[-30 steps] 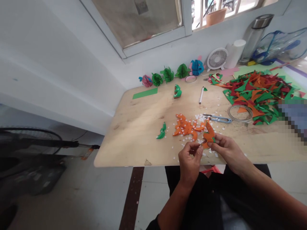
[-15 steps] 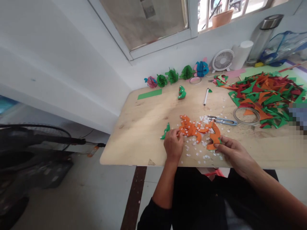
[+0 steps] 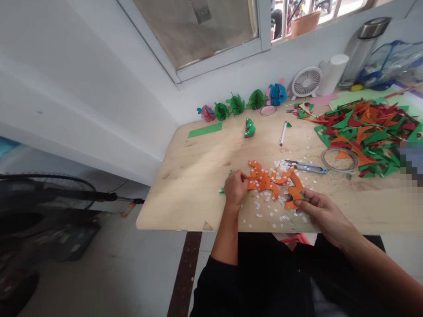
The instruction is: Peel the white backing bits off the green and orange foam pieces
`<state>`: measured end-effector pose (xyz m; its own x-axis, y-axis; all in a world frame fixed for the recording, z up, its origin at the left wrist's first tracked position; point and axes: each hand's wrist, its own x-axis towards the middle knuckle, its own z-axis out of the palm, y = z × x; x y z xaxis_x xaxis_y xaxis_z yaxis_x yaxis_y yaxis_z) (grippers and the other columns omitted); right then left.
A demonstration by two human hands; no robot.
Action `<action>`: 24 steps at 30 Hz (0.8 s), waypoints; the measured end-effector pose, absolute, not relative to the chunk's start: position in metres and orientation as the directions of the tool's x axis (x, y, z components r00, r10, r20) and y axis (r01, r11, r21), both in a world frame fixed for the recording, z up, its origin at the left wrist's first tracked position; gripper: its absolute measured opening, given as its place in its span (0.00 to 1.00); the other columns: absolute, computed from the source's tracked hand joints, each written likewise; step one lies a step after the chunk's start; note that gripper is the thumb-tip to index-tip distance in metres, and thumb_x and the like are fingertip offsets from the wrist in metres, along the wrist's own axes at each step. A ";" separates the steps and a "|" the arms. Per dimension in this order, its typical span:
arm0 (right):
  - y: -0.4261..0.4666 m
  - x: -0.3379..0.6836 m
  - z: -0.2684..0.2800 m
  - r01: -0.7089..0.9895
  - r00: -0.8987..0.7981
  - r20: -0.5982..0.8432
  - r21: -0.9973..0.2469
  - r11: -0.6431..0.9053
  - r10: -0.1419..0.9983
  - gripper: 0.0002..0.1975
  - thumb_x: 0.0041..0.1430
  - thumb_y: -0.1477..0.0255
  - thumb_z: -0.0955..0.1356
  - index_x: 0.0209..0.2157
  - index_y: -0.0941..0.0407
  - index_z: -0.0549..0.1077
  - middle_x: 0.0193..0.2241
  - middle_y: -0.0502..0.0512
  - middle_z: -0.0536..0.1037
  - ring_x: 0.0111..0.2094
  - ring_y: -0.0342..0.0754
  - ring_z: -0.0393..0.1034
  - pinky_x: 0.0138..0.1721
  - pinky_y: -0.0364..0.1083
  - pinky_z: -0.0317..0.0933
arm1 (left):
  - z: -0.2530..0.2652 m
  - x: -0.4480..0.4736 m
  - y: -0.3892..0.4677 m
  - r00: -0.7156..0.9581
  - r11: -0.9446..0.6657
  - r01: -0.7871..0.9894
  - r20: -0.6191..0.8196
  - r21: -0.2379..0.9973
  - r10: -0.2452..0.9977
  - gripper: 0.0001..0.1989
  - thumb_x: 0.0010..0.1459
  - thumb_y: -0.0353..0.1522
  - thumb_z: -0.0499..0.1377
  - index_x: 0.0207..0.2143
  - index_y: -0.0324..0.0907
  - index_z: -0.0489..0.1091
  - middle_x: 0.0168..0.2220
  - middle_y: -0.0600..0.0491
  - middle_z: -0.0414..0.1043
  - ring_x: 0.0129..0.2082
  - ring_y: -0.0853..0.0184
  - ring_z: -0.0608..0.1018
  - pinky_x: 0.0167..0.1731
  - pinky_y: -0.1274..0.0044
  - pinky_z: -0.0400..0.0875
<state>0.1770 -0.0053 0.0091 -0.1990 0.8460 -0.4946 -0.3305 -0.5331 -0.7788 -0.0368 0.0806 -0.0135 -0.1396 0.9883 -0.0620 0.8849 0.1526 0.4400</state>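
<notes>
My right hand (image 3: 317, 204) pinches the lower edge of a wavy orange paper cutout (image 3: 295, 189), with a bit of green showing at its edge. My left hand (image 3: 236, 187) has its fingers closed at the left side of a heap of orange paper cutouts (image 3: 263, 179) dotted with small white squares. What its fingertips hold, if anything, is hidden. A green paper cutout (image 3: 222, 190) lies partly covered by that hand. Small white paper squares (image 3: 271, 214) are scattered between my hands.
Blue thread snips (image 3: 309, 167) and a tape roll (image 3: 340, 159) lie beyond my right hand. Green and orange paper pieces (image 3: 366, 132) are piled at right. A pen (image 3: 283, 133), a green cutout stack (image 3: 249, 127), paper figures (image 3: 236, 105) and a small fan (image 3: 306, 82) are farther back.
My left hand has shifted slightly left and up, now covering more of the green cutout. My right hand stays in place with the orange cutout.
</notes>
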 end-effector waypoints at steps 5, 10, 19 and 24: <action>-0.006 0.179 0.006 -0.315 -0.209 -0.498 -0.781 -0.540 0.842 0.13 0.45 0.66 0.75 0.33 0.55 0.74 0.25 0.50 0.81 0.21 0.46 0.73 0.23 0.42 0.65 | -0.009 -0.033 0.074 -0.187 0.180 0.875 -0.030 0.449 0.982 0.06 0.52 0.25 0.56 0.27 0.43 0.71 0.31 0.52 0.76 0.35 0.64 0.76 0.36 0.75 0.66; -0.006 0.179 0.006 -0.338 -0.204 -0.484 -0.781 -0.525 0.851 0.13 0.45 0.67 0.75 0.34 0.55 0.74 0.27 0.51 0.81 0.24 0.46 0.74 0.25 0.42 0.65 | 0.008 -0.041 0.059 -0.242 0.160 0.856 0.107 0.492 0.964 0.04 0.54 0.27 0.57 0.30 0.44 0.71 0.33 0.51 0.76 0.36 0.64 0.76 0.37 0.74 0.67; -0.005 0.177 0.009 -0.289 -0.169 -0.447 -0.830 -0.478 0.878 0.14 0.44 0.65 0.76 0.32 0.57 0.75 0.26 0.52 0.80 0.23 0.46 0.73 0.23 0.42 0.63 | 0.032 -0.053 0.035 -0.239 0.082 0.377 0.012 0.923 0.971 0.02 0.48 0.31 0.61 0.26 0.42 0.70 0.27 0.53 0.76 0.29 0.66 0.76 0.33 0.74 0.69; -0.005 0.174 0.010 -0.275 -0.204 -0.398 -0.853 -0.443 0.894 0.14 0.46 0.65 0.75 0.35 0.55 0.75 0.30 0.51 0.81 0.26 0.46 0.74 0.28 0.43 0.65 | 0.032 -0.012 0.009 0.056 0.303 -0.273 -0.300 0.913 0.952 0.07 0.44 0.31 0.64 0.26 0.38 0.70 0.20 0.53 0.74 0.20 0.71 0.73 0.22 0.79 0.66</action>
<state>0.1741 -0.0054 0.0095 -0.2042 0.8943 -0.3983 -0.2750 -0.4429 -0.8534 -0.0120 0.0085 0.0322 0.0561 0.9524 -0.2997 -0.2728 0.3034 0.9130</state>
